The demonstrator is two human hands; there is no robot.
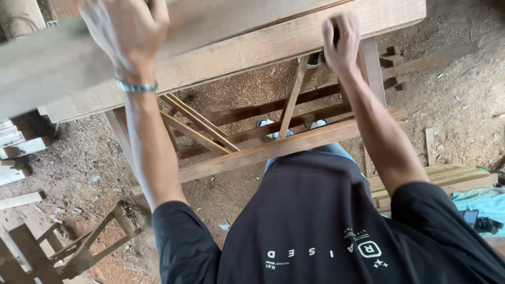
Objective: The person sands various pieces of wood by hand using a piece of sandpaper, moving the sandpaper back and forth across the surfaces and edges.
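Note:
I look down over my own body at a wooden workbench. My left hand [129, 31] rests palm down on a long grey-brown plank [47, 68] lying on the bench top, with a blue bracelet at the wrist. My right hand [341, 39] curls its fingers over the near edge of a thick pale board [252, 50] at the bench's front. Both arms reach forward from my black T-shirt.
Under the bench, a wooden frame of rails and slanted braces [247, 134] stands on a sawdust-covered dirt floor. A small wooden frame piece [79, 247] lies at lower left, white planks [16, 152] at the left edge, stacked boards [452, 179] and a teal cloth [484, 202] at right.

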